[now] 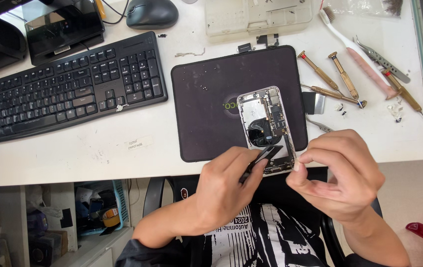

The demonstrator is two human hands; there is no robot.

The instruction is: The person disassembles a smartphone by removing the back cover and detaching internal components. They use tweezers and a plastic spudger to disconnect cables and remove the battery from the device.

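At the upper left of the frame a black keyboard point(73, 86) lies slanted on the white worktop point(122, 153), with a dark tablet point(63, 27) above it and a black mouse point(152, 13) to its right. In the middle sits a black mat point(206, 113), and on its lower right part lies an opened phone point(267, 126), back off, boards and a round coil showing. My left hand point(226, 190), at lower centre, pinches a thin dark tool point(261, 158) whose tip rests over the phone's lower end. My right hand point(340, 173) is just beside it at the lower right, fingers curled, thumb and forefinger pressed at the phone's lower right corner; both hands cover the phone's bottom edge. Right of the mat lie brass-handled screwdrivers point(342, 76), a white toothbrush point(357, 49) and metal tweezers point(382, 59). A clear plastic tray point(258, 17) stands at the top.
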